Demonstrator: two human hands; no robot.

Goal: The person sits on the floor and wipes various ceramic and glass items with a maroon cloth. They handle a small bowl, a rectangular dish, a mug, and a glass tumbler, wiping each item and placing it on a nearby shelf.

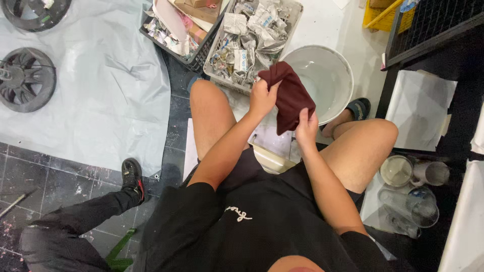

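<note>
Both hands pinch our cloth (289,95) at frame centre, above the bucket (343,70): left hand (262,98) closed on its top edge, right hand (306,128) on its lower hem. It looks soft, light, limp; edges grip best.

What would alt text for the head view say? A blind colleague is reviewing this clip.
A seated person holds a dark red cloth in both hands, left hand and right hand, over a white bucket. A crate of crumpled newspaper stands beside it.
</note>
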